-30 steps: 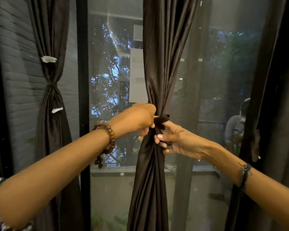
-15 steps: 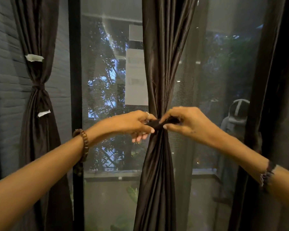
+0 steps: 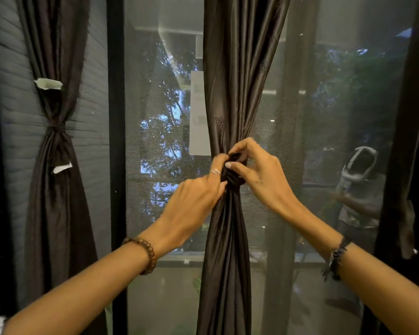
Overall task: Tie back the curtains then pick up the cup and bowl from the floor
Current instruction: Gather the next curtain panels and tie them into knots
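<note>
A dark brown satin curtain [image 3: 237,81] hangs in the middle of the window, gathered at its waist by a dark tie band [image 3: 235,175]. My left hand [image 3: 194,201] pinches the band from the left, fingers curled at the knot. From the right, my right hand [image 3: 259,172] grips the band's upper end between thumb and fingers. A second dark curtain [image 3: 56,189] on the left is bound with a knotted tie [image 3: 57,129]. No cup or bowl is in view.
A black window frame post [image 3: 116,141] stands between the two curtains. Another dark curtain [image 3: 406,153] hangs at the right edge. The glass carries a mesh screen and reflects a person [image 3: 358,189]. A grey ribbed wall [image 3: 12,117] lies at the left.
Both hands have closed in on the tie band at the curtain's waist; the right hand now curls over the knot from above and the left works at it from below left.
</note>
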